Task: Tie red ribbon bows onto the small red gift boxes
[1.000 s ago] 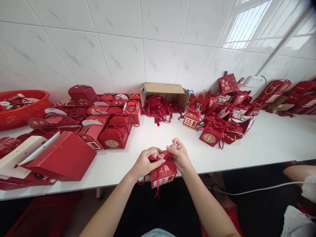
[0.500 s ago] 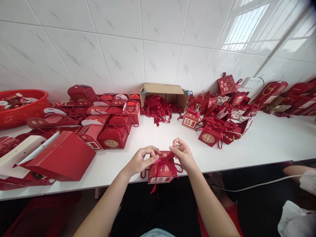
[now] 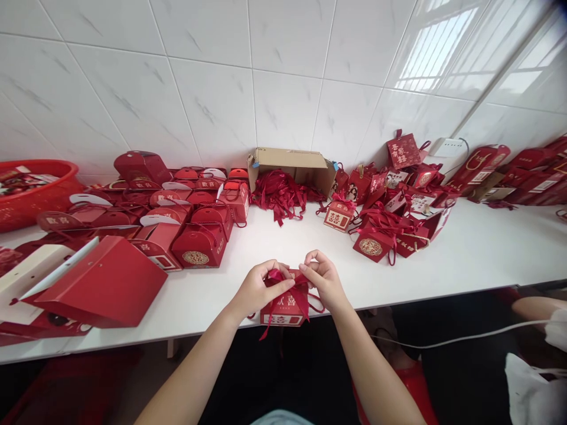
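A small red gift box (image 3: 283,317) with pale lettering sits at the table's front edge, cord handles showing at its sides. Across its top lies a dark red ribbon (image 3: 303,300), looped into a bow with tails hanging down the front. My left hand (image 3: 262,290) pinches the bow's left side between thumb and fingers. On the other side my right hand (image 3: 324,277) is closed on the ribbon with thumb and forefinger, its other fingers curled. The underside of the knot is hidden by the fingers.
A cardboard box (image 3: 292,158) of loose ribbons stands by the wall. Many red boxes (image 3: 201,242) crowd the left, beside a red basket (image 3: 39,200). Boxes with ribbons (image 3: 372,242) are heaped at right. Another person's arm (image 3: 534,308) shows at far right.
My left thumb has moved inward over the middle of the bow, and the ribbon loop on the left now stands up between my fingers. The view has shifted slightly.
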Tool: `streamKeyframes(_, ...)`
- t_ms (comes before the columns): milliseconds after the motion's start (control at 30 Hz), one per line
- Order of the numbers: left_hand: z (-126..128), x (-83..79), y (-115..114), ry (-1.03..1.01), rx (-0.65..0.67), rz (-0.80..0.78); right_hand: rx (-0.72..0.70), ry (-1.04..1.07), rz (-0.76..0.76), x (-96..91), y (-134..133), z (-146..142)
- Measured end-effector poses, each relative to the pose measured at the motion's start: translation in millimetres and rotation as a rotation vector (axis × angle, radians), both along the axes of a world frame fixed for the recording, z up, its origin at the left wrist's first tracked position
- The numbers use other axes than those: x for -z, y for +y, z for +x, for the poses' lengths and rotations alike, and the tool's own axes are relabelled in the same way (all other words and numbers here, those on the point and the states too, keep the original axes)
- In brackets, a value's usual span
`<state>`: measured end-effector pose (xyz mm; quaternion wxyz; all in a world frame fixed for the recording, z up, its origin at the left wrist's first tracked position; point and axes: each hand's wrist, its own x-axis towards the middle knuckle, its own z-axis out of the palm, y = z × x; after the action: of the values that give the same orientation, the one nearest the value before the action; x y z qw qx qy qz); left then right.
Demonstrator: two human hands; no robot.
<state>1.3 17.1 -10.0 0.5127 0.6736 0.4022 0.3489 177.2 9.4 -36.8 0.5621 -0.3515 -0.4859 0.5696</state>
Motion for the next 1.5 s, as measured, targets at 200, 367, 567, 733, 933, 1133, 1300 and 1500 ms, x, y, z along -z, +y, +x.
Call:
streamKeyframes(200,6.6,8.8,-0.4,0.068,-0.066,-0.036,0.076,-0.022,-0.029,1.5,-0.8,-0.4)
streamKeyframes(367,5.5,9.9,-0.4,0.124,-0.077,0.02,0.15,0.188,-0.119,8.1,2.7,-4.6)
streamKeyframes(567,4.3,15.1,0.2,0.119,-0.077,0.03,0.152,0.342,-0.201,7.2,5.2,-7.0)
streamKeyframes(733,5.1,16.9,1.1,0.081,-0.069,0.015,0.14,0.415,-0.246,5.9,6.5,-5.3)
streamKeyframes(933,4.4,19.0,0.7,0.086,-0.07,0.027,0.123,0.427,-0.29,4.3,7.9,-5.6)
streamKeyframes(1133,3.9,15.5,0.3,0.085,-0.083,0.01,0.138,0.15,-0.131,6.4,2.9,-1.1)
streamKeyframes(1300,2.2,16.7,-0.2,0.075,-0.069,0.035,0.299,-0.422,0.205,0.7,-9.3,6.5)
streamKeyframes(1500,0.4,18.9,-2.4,-0.041,-0.067,0.066,0.085,-0.463,0.386,14.5,-20.8,36.4)
